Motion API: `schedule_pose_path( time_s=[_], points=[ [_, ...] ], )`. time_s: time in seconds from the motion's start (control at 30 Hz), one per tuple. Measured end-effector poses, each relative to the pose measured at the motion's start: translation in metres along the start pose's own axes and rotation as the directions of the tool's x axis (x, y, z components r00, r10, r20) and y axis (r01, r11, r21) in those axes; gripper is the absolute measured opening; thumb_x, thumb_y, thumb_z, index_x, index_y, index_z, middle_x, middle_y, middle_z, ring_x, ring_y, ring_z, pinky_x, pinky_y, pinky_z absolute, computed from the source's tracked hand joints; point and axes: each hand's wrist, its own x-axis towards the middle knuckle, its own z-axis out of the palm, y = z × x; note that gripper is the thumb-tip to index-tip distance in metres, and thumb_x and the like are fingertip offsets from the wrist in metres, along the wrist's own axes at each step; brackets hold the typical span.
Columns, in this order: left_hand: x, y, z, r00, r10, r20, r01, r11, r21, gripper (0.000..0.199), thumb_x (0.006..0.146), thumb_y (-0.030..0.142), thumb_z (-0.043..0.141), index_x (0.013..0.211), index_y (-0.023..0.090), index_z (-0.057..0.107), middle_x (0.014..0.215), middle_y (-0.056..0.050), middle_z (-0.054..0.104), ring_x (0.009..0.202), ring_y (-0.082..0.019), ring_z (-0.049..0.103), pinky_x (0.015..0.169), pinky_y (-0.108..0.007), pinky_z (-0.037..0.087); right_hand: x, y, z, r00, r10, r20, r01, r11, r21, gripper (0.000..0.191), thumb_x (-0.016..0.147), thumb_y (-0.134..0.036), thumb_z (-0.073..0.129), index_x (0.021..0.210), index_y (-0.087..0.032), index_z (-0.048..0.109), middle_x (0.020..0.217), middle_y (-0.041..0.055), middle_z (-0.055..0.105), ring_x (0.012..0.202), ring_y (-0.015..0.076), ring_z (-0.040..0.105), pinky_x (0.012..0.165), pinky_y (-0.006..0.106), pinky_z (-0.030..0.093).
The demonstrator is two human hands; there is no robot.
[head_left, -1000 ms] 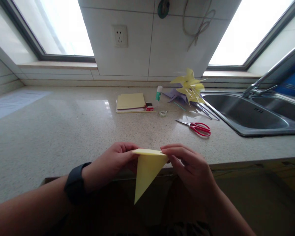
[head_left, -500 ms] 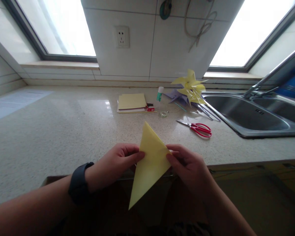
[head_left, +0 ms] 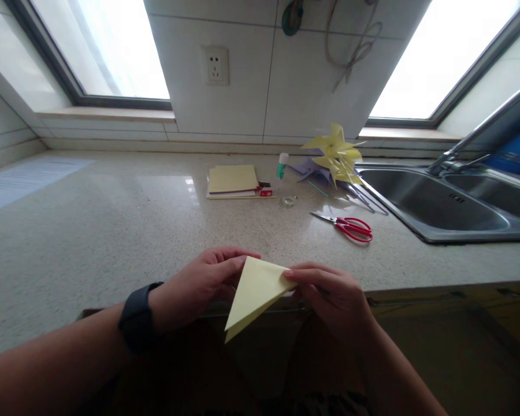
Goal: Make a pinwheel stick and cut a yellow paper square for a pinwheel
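A sheet of yellow paper (head_left: 259, 287), folded over into a smaller triangle, is held at the front edge of the counter. Its two lower left tips lie slightly apart. My left hand (head_left: 210, 280) grips the paper by its upper left corner, with the thumb near that corner and some fingers behind it. On the other side, my right hand (head_left: 331, 289) pinches the right corner, its fingers on top and the thumb mostly hidden below. A dark band is on my left wrist.
Red-handled scissors (head_left: 351, 226) lie on the counter (head_left: 112, 231). Behind are a paper stack (head_left: 233, 178), a small red box (head_left: 266, 190), a tape roll (head_left: 288, 200), a glue stick (head_left: 281, 166) and yellow and purple pinwheels (head_left: 335, 153). A steel sink (head_left: 433, 236) is at right.
The yellow triangle has been folded in half, its upper tip brought down toward the lower one. My right hand's fingers have moved on top of the fold.
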Motion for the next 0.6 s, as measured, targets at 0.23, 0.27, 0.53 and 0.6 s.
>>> schedule_pose_path(
  time_s=[0.23, 0.27, 0.53, 0.6],
  points=[
    [-0.002, 0.003, 0.0, 0.994, -0.051, 0.095, 0.054, 0.998, -0.033, 0.041, 0.093, 0.05, 0.059, 0.102, 0.012, 0.072, 0.09, -0.01, 0.074, 0.075, -0.016, 0.066, 0.069, -0.025, 0.051, 0.0, -0.001, 0.004, 1.0, 0.01, 0.005, -0.01, 1.0, 0.005, 0.04, 0.092, -0.003, 0.05, 0.118, -0.027, 0.069, 0.106, 0.0038, 0.069, 0.072, 0.0089, 0.067, 0.062, 0.022, 0.057],
    [-0.002, 0.002, 0.0, 0.994, -0.047, 0.101, 0.048, 0.999, -0.008, 0.04, 0.092, 0.049, 0.062, 0.104, 0.013, 0.072, 0.091, -0.009, 0.074, 0.074, -0.015, 0.065, 0.068, -0.024, 0.049, 0.0, -0.002, 0.004, 1.0, 0.005, 0.004, -0.005, 1.0, 0.001, 0.039, 0.092, -0.004, 0.051, 0.118, -0.027, 0.069, 0.106, 0.004, 0.07, 0.074, 0.0097, 0.067, 0.063, 0.022, 0.057],
    [-0.001, -0.002, -0.001, 0.993, 0.036, 0.111, -0.059, 0.977, 0.207, 0.038, 0.089, 0.042, 0.069, 0.118, 0.019, 0.069, 0.106, -0.008, 0.074, 0.09, -0.018, 0.067, 0.077, -0.026, 0.049, 0.002, -0.02, -0.002, 0.947, 0.308, 0.094, -0.322, 0.901, 0.291, 0.026, 0.099, -0.036, 0.052, 0.124, -0.026, 0.053, 0.114, 0.0086, 0.069, 0.096, 0.0197, 0.067, 0.079, 0.034, 0.056],
    [-0.001, -0.004, -0.001, 0.992, 0.042, 0.12, -0.071, 0.966, 0.247, 0.039, 0.089, 0.041, 0.07, 0.121, 0.02, 0.068, 0.111, -0.008, 0.074, 0.095, -0.019, 0.067, 0.08, -0.028, 0.05, 0.007, -0.024, -0.003, 0.923, 0.367, 0.112, -0.383, 0.859, 0.34, 0.026, 0.099, -0.043, 0.051, 0.118, -0.024, 0.055, 0.111, 0.0086, 0.07, 0.096, 0.0199, 0.067, 0.08, 0.034, 0.055]
  ],
)
